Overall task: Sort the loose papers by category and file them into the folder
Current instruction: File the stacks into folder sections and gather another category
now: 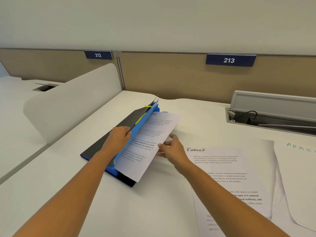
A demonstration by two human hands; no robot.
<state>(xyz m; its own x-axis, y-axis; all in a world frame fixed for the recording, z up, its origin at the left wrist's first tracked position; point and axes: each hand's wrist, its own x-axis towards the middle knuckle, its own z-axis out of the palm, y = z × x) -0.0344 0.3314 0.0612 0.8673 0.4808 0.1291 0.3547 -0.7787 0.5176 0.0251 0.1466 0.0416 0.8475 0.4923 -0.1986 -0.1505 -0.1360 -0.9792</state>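
The white printed sheet of paper (150, 142), headed in handwriting with what reads as "FIN", is seen lying slanted across the open black-covered folder (106, 142). Its left edge is tucked against the bright blue plastic dividers (127, 147), and its near corner hangs past the folder's front edge. The folder itself is laid on the white desk (136, 211), left of centre.

The raised edge of the black cover is gripped by the left hand (118, 139), its fingers (127, 132) curled round it so the gap is held open. The sheet's right edge is pinched at about its middle by the right hand (172, 147), whose fingers (163, 144) are laid on the top face.

So light and limp a sheet is judged likely to buckle or crease. It is best taken at mid-edge, as here, and slid in flat rather than pushed from a corner. Small yellow tabs (148, 106) are seen at the dividers' far end. A further white sheet headed "FINANCE" (227, 168) is left on the desk to the right, apart from the folder.
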